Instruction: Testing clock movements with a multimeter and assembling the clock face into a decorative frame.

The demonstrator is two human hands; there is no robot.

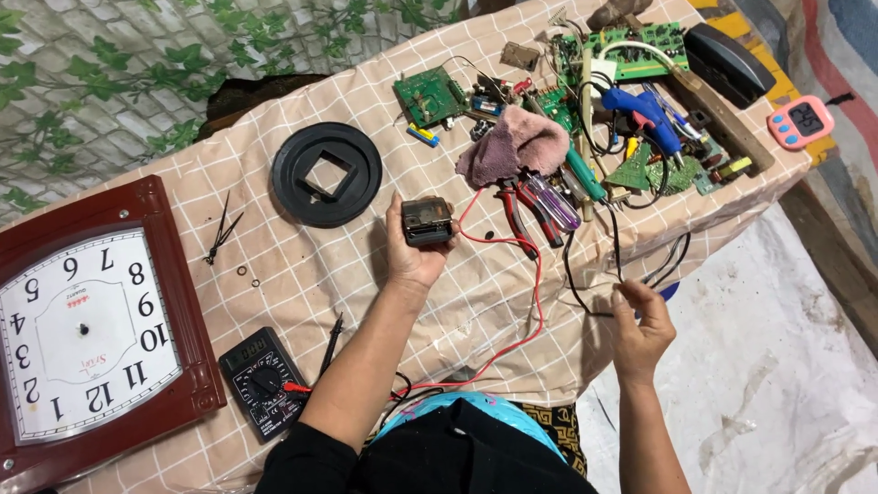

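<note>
Left hand (413, 254) is raised over the checked cloth (302, 265), fingers curled around a small black clock movement (427, 220); the thumb and fingers cover its sides, so only the top face shows. Right hand (640, 329) hangs past the table's near edge, fingertips pinched on a thin black wire (615, 240) that runs up into the tool heap; where that wire ends is lost among the clutter. A red wire (535, 293) loops from beside the movement down to the multimeter (262, 381), partly hidden behind the left forearm. A black probe (331, 343) lies by that arm. Left of the movement sits a round black cover (326, 174) with a square hole. The wall clock (87, 329) is cut off by the frame's left edge; its loose hands (221, 230) lie nearby on the cloth. A pink rag (514, 146) covers part of the pliers (512, 212) and screwdrivers (549, 203).
</note>
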